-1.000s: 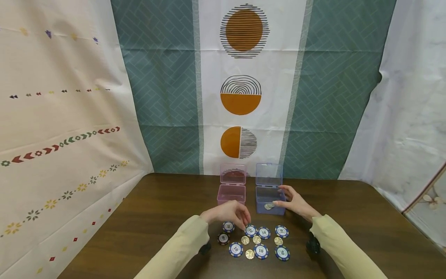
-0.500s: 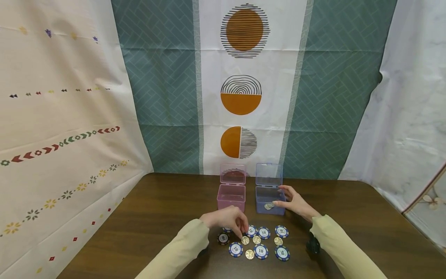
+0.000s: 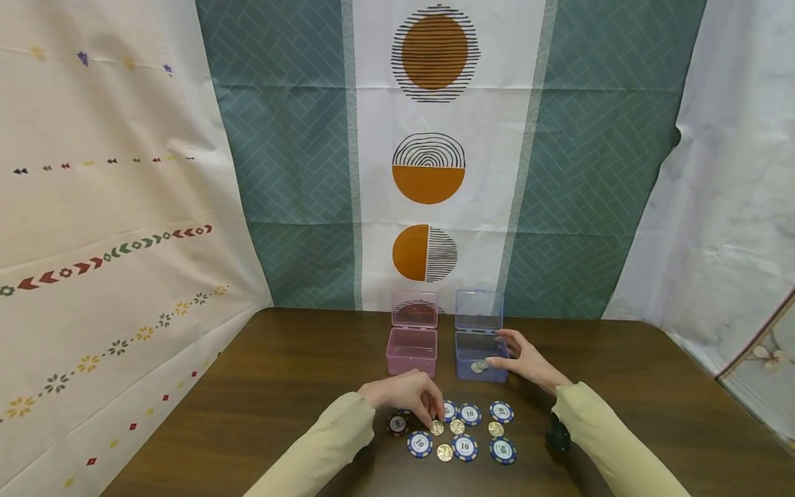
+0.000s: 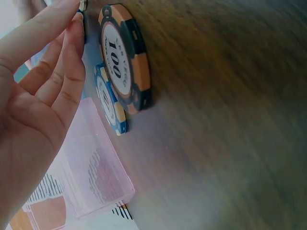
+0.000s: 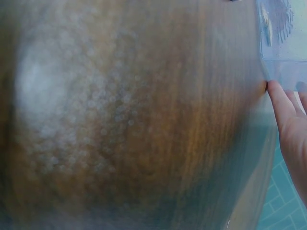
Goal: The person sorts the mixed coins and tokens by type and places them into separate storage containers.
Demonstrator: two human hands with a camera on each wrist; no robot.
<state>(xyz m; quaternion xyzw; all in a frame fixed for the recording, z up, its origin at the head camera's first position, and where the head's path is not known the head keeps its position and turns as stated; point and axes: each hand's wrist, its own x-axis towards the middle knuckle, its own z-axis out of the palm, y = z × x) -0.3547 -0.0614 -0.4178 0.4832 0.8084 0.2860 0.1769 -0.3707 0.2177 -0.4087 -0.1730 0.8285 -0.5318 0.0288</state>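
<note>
While right hand grips blue box, left hand bends over coin

Behind the far edge of the brown wooden table hangs a teal curtain, whose white middle band bears orange-and-black round figures. Along the left edge hangs a cream cloth with flower rows; beyond the right edge, a whitish cloth.
</note>
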